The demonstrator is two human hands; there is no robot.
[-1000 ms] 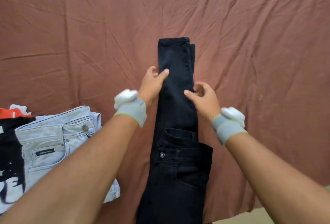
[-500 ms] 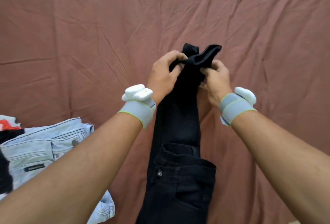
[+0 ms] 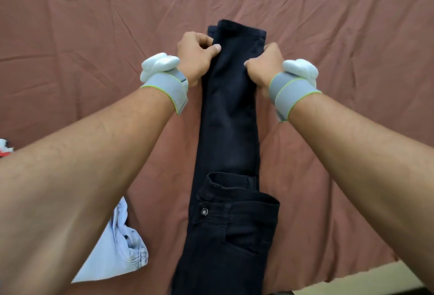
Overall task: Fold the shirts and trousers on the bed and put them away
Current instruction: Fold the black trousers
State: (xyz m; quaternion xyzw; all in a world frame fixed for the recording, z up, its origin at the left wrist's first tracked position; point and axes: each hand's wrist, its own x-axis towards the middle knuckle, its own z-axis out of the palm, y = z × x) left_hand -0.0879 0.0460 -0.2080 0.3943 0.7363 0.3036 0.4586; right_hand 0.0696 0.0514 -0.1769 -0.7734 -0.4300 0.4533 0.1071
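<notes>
1. Black trousers lie lengthwise on the brown bedsheet, waistband near, hems far
2. Left hand and right hand pinch the leg's edges with curled fingers
3. Light-blue jeans lie near left

A home bedroom; a bed under a creased reddish-brown sheet fills the scene; black trousers and pale blue jeans lie near.

Matt black denim trousers with a shiny metal button lie on creased, matt reddish-brown cloth bedsheet.
</notes>
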